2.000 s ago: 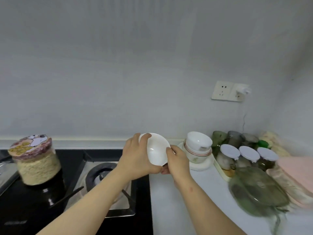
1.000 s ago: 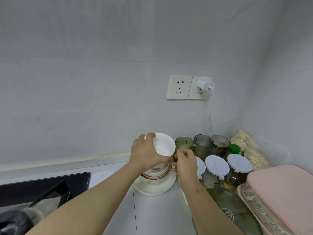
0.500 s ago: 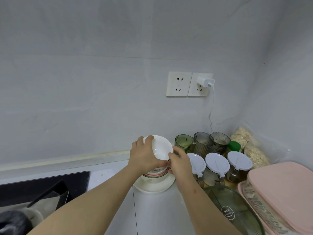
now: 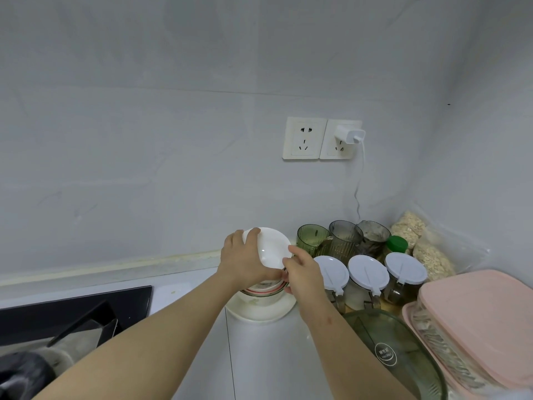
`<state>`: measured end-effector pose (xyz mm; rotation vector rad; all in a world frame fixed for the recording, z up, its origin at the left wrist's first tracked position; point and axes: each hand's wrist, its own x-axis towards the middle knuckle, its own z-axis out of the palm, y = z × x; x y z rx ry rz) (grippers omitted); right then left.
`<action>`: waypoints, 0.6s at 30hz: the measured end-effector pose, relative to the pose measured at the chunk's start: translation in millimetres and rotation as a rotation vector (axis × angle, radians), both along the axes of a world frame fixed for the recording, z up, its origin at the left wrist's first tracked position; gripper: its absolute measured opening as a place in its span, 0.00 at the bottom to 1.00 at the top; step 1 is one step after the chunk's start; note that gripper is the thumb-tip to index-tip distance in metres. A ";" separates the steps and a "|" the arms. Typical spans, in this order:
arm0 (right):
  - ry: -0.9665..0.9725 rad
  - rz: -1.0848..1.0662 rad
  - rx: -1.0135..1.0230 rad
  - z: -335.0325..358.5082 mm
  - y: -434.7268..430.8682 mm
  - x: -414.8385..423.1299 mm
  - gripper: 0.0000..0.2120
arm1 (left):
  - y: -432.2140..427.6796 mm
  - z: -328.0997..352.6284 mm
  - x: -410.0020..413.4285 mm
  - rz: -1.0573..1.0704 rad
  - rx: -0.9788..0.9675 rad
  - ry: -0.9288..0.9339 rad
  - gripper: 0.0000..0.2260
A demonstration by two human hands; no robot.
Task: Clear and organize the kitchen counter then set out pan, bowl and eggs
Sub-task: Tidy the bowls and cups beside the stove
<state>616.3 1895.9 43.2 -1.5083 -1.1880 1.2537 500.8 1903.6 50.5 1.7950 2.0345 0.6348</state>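
we hold the white bowl (image 4: pixel 272 251) tilted over the bowl stack (image 4: pixel 264 293) by the back edge of the worktop (image 4: pixel 265 356), left hand (image 4: pixel 245 264) wrapped round it, right hand (image 4: pixel 302 274) pinching its rim; set down askew, it could chip or tip the stack toward the jars (image 4: pixel 368 274)

You're standing in a home kitchen: a white counter (image 4: pixel 261 359) runs along a pale wall (image 4: pixel 144 140), a black stove (image 4: pixel 72 308) sits at your left, and lidded jars (image 4: pixel 368 273), glass cups (image 4: pixel 313 240), bags of oats (image 4: pixel 432 256) and a wall socket (image 4: pixel 304 138) crowd the corner.
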 end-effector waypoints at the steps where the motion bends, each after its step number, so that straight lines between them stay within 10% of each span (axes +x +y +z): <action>1: -0.002 0.005 -0.003 0.7 -0.6 0.1 0.20 | -1.4 0.8 0.3 -0.012 -0.007 0.000 0.47; 18: 0.002 0.100 0.027 14.9 -97.5 -86.3 0.08 | -130.3 16.2 -109.9 0.287 0.286 -0.325 0.15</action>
